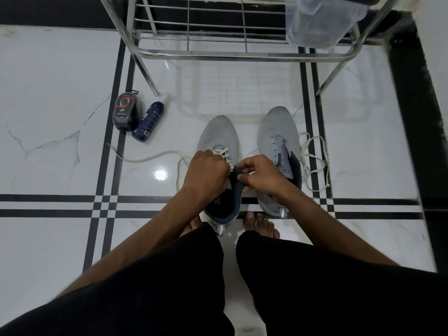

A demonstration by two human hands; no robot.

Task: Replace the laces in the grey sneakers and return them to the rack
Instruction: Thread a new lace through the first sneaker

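Two grey sneakers stand side by side on the white tiled floor, toes towards the rack. The left sneaker [218,137] has a white lace threaded through its upper eyelets. My left hand [206,172] grips that lace at the top eyelets; a long loose end [145,158] trails left across the floor. My right hand [260,173] pinches the dark tongue of the same shoe. The right sneaker [278,132] has empty eyelets, and a loose white lace [315,161] lies piled beside it on the right.
A steel shoe rack [242,54] stands just beyond the sneakers, with a translucent plastic bag [320,20] on its right side. A shoe-polish sponge pack [126,111] and a dark spray can [148,122] lie to the left. My bare feet [260,225] are behind the shoes.
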